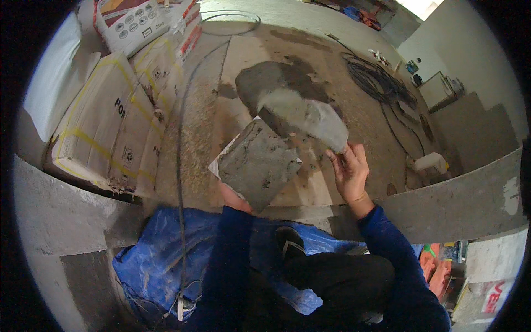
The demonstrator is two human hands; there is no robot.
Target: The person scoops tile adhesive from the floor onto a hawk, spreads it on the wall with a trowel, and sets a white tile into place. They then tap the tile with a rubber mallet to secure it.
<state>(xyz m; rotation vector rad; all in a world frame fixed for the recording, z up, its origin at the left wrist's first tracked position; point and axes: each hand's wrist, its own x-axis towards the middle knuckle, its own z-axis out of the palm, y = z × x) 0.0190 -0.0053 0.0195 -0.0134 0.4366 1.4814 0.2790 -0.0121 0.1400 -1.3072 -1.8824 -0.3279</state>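
My left hand (234, 198) holds a square tile (213, 165) from below, its fingers mostly hidden beneath it. Rough grey mortar (257, 163) covers the tile's upper face, and pale edges show at the corners. Between the thumb and fingers of my right hand (352, 171) is a pale flat piece (330, 126), pinched at its near edge. Motion blurs its far end, and its exact kind cannot be made out. That piece hangs just beyond the tile, over a dark pile of wet mortar (254, 80) on a board (227, 119).
Taped cardboard boxes (97, 124) and a printed bag (133, 27) stand at the left. A dark cable (180, 138) runs along the floor; a coiled black hose (373, 77) lies far right. A blue sheet (166, 249) is draped over the low ledge (442, 205) near my legs.
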